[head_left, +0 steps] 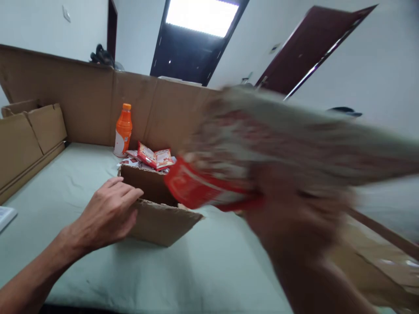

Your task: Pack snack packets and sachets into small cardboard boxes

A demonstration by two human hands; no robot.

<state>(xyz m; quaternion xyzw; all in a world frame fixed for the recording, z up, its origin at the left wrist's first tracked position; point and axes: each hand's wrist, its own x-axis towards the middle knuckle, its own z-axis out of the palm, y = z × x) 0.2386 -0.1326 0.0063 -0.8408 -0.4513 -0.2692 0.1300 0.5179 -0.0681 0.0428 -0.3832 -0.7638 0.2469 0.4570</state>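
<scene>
1. Resting the left hand (109,213) flat on the near left edge of the small cardboard box (160,209), fingers spread and curled lightly over the flap, clamped on nothing; best keeping that pressure steady so the box is not sliding on the pale green surface (212,261).
2. Gripping a red-and-white packet (203,189) in the right hand (294,218), fingers closed on it though heavily blurred; packet hovering just above the box's open top, to the right of the left hand.
3. Judging: worth lowering flat, clear of the box's raised flap.
4. Lying just beyond the box: more snack packets (153,158).
5. Standing farther behind, well apart from both hands: an orange bottle (123,130), before a cardboard wall (81,100).
6. Blocking nothing between packet and opening, as far as showing.
</scene>
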